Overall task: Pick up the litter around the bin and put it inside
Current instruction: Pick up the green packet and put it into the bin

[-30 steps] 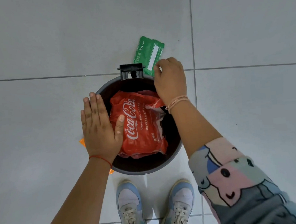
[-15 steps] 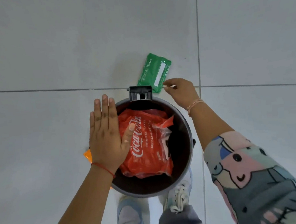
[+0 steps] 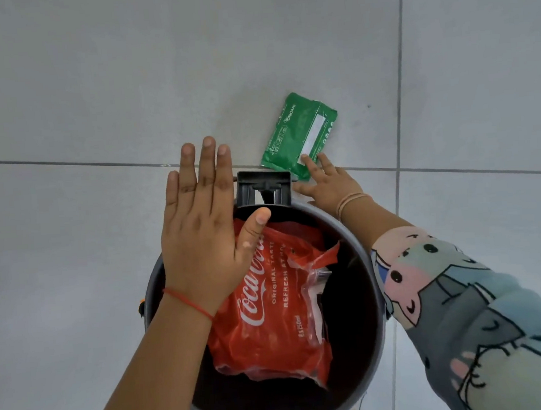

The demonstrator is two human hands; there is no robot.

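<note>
Red Coca-Cola wrapper [image 3: 269,304] already in bin [image 3: 367,262]. Green packet [image 3: 299,132] on floor; right hand [image 3: 328,184] spread, fingertips apparently touching. Left hand [image 3: 203,228] flat, empty.

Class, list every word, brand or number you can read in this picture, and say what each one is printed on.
"Coca-Cola", partly hidden by the left hand: red wrapper in the bin.
"ORIGINAL TASTE": same wrapper.
"REFRESH AT HO…", cut off: same wrapper.
"6 x 250ml", blurred: same wrapper.
"ORIGAMI": green packet on the floor.
The packet's small symbols: unreadable.
</note>
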